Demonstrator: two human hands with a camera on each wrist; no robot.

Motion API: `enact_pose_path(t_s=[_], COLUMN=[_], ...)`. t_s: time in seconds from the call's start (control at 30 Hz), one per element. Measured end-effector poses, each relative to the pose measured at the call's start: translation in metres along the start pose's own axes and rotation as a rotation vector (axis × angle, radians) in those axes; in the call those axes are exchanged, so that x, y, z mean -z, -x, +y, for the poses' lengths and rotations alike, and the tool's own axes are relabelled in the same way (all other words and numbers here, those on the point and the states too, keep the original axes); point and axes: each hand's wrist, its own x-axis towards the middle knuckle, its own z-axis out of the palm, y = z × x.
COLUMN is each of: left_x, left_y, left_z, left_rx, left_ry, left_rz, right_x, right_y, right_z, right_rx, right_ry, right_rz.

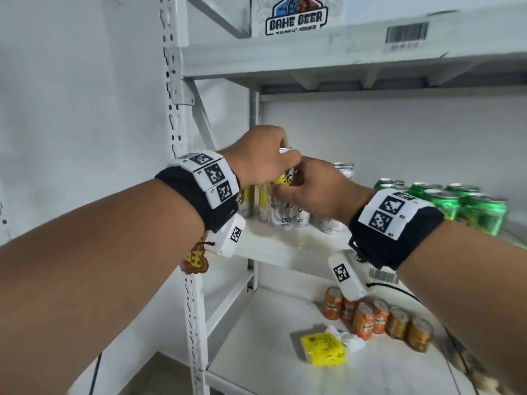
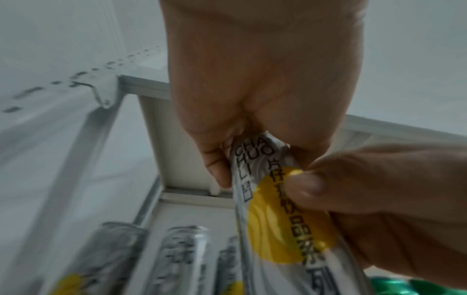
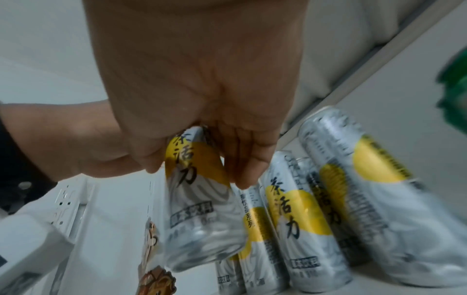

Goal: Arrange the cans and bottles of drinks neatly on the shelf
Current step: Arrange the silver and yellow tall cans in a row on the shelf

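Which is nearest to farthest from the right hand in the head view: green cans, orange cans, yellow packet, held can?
1. The white-and-yellow can, held by the right hand and the left hand.
2. Green cans, same shelf, to the right.
3. Orange cans, shelf below.
4. Yellow packet, shelf below, nearer its front edge.

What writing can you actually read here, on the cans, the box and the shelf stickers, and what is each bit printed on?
"BAHE BEER": white box on the top shelf; the small line beneath is too small to read.
"CHA HUO LI": silver-and-yellow can that both hands hold.
"茶活力": same can and the standing cans beside it.
Barcode stickers: digits too small.
Orange cans, green cans, yellow packet: print blurred.
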Motion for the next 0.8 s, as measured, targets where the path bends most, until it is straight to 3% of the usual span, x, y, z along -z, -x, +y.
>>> enact_pose_path(t_s=[0.33, 0.6, 0.8], left_x=[-0.055, -0.133, -0.174], left_y=[0.0, 0.011, 0.026], left_z=[0.161, 0.28, 0.33], left_rx=[-0.156, -0.183, -0.132], left_ry=[0.296, 0.514, 0.62], left_rz=[-0.019, -0.177, -0.303], right_x=[0.113, 0.193, 0.217], right_y=[0.11, 0.225, 0.265], right_z=[0.1, 0.193, 0.236], right_rx=[-0.22, -0.395, -0.434], right_ry=[0.067, 0.092, -0.011], right_rz=[0.134, 0.174, 0.18])
